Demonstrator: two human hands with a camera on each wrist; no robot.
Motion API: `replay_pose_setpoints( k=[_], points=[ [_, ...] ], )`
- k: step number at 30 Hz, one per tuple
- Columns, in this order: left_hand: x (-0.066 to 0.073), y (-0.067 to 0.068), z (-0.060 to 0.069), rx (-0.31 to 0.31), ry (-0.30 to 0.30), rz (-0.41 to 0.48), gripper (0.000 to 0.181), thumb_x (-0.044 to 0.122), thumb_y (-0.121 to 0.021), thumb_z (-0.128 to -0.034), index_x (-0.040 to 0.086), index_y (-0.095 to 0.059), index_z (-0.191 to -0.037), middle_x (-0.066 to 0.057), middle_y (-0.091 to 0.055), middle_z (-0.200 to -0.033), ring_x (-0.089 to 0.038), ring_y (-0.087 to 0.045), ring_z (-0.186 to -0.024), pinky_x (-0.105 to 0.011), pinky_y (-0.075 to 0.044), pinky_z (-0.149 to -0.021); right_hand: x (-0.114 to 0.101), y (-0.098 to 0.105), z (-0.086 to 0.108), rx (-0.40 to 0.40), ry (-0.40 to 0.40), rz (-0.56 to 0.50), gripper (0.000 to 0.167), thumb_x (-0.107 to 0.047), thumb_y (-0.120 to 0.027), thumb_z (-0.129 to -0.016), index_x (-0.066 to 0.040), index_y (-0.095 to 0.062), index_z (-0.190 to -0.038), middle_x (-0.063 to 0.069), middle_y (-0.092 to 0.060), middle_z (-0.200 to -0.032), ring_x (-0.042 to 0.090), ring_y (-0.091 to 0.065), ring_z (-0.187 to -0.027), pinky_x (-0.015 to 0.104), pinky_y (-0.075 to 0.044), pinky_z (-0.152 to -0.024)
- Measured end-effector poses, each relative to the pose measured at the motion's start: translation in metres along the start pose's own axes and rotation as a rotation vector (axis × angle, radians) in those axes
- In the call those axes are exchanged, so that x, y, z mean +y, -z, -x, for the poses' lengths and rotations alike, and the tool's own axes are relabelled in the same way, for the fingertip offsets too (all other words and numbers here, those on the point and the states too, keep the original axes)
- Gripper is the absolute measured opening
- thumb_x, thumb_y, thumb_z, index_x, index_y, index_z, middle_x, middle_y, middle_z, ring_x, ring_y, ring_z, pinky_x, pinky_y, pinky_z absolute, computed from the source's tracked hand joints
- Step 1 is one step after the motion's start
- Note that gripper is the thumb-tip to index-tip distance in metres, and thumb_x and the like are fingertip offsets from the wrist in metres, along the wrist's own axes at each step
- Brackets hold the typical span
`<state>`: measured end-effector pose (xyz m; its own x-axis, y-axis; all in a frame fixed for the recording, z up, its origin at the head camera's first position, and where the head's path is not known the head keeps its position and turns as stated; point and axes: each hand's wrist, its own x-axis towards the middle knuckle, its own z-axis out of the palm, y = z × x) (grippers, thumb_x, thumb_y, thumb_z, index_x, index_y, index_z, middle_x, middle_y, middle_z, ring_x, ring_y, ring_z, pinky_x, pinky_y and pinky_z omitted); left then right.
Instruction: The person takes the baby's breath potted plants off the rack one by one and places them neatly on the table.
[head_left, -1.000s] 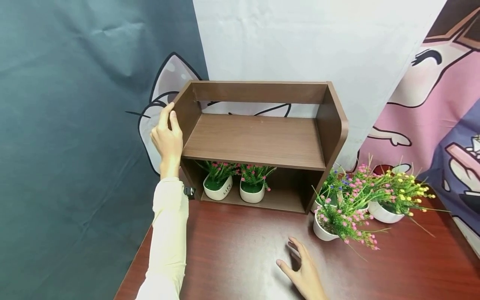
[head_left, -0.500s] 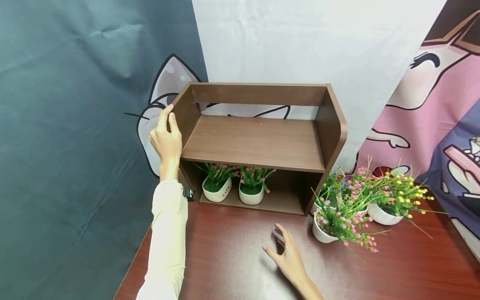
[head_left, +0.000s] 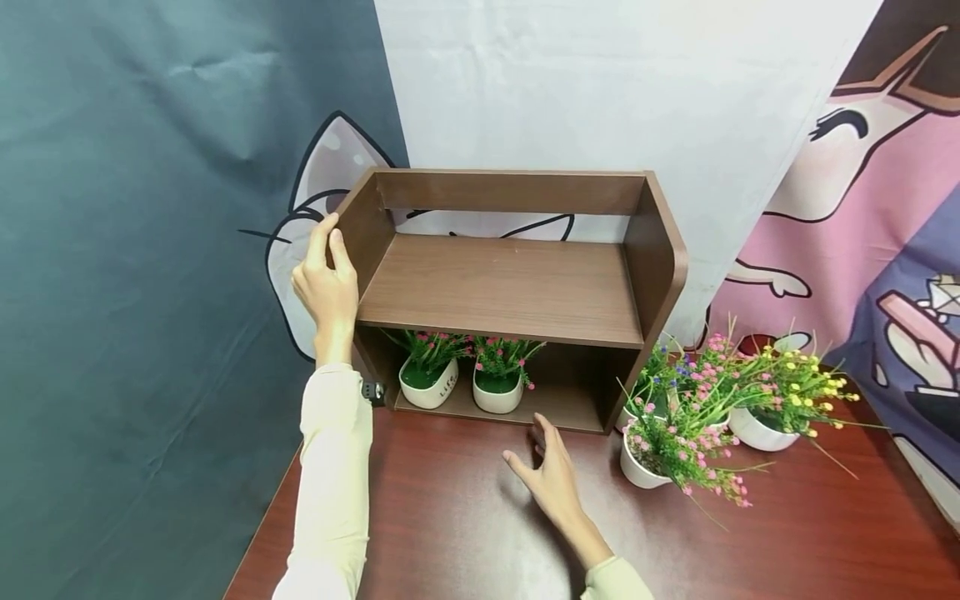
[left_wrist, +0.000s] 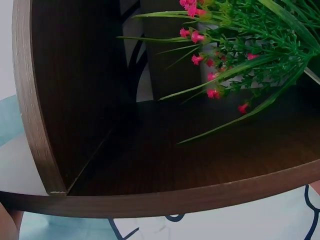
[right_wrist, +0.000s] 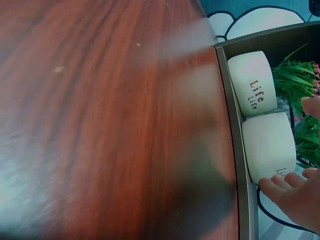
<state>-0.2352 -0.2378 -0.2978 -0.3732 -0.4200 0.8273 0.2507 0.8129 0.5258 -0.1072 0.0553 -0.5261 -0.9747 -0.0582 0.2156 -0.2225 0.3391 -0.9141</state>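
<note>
Head view: shelf (head_left: pixel 510 287) looks part filled

On its lower board (head_left: pixel 566 408), the left flower pot (head_left: pixel 427 393) and right flower pot (head_left: pixel 498 400) stand side by side, so 2 seem done. More pots, among them the pink-flowered pot (head_left: pixel 641 473) and yellow-flowered pot (head_left: pixel 757 432), stand on the counter (head_left: pixel 450 508) to the right, apparently left to do. The left hand (head_left: pixel 327 287) holds the shelf's left side with its fingers; the right hand (head_left: pixel 553 483), fingers spread and gripping nothing, is near the lower board. Whether it touches the right flower pot, I cannot tell.
</note>
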Motion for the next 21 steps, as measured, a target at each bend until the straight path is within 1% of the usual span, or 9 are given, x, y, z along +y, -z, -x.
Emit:
replay_pose_setpoints(
  k=[3,7,13,18,21],
  points=[
    [-0.002,0.001,0.000,0.001,0.009,-0.002,0.030,0.032,-0.049,-0.0964,0.018,-0.068,-0.114,0.008,-0.066,-0.111,-0.037,-0.057,-0.062,-0.045,-0.041,-0.066,-0.001,-0.007,-0.007,0.014,-0.005,-0.010,0.076,-0.026,-0.078,-0.075,-0.001,-0.040,-0.135,0.022,-0.049,-0.127,0.035,-0.052,-0.114,0.043,-0.043,-0.089],
    [-0.002,0.002,-0.001,-0.001,0.007,0.002,0.030,0.031,-0.048,-0.0966,0.017,-0.068,-0.114,0.008,-0.065,-0.112,-0.036,-0.057,-0.062,-0.045,-0.042,-0.066,-0.001,-0.015,-0.014,0.020,-0.016,-0.011,0.077,-0.025,-0.078,-0.075,0.001,-0.038,-0.136,0.024,-0.050,-0.124,0.036,-0.051,-0.113,0.045,-0.042,-0.090],
    [-0.001,0.001,-0.001,-0.006,-0.010,0.007,0.030,0.031,-0.048,-0.0967,0.017,-0.068,-0.114,0.006,-0.066,-0.111,-0.036,-0.057,-0.063,-0.045,-0.042,-0.065,0.002,-0.025,-0.021,0.048,-0.036,0.084,0.082,-0.031,-0.077,-0.075,0.001,-0.035,-0.138,0.022,-0.048,-0.127,0.036,-0.045,-0.119,0.047,-0.034,-0.097],
    [-0.003,0.000,0.000,-0.005,-0.014,-0.002,0.030,0.032,-0.048,-0.0968,0.017,-0.068,-0.114,0.005,-0.066,-0.110,-0.036,-0.057,-0.062,-0.045,-0.042,-0.064,0.001,-0.032,-0.032,0.085,-0.028,0.061,0.085,-0.029,-0.077,-0.075,0.002,-0.030,-0.139,0.025,-0.046,-0.128,0.037,-0.043,-0.120,0.048,-0.033,-0.098],
    [-0.003,0.000,0.000,-0.004,-0.010,-0.001,0.030,0.032,-0.048,-0.0969,0.017,-0.068,-0.114,0.006,-0.066,-0.111,-0.035,-0.057,-0.062,-0.045,-0.042,-0.064,0.000,-0.036,-0.042,0.109,-0.026,0.059,0.085,-0.027,-0.077,-0.075,0.004,-0.030,-0.139,0.024,-0.045,-0.128,0.036,-0.044,-0.119,0.046,-0.033,-0.098]
  ],
)
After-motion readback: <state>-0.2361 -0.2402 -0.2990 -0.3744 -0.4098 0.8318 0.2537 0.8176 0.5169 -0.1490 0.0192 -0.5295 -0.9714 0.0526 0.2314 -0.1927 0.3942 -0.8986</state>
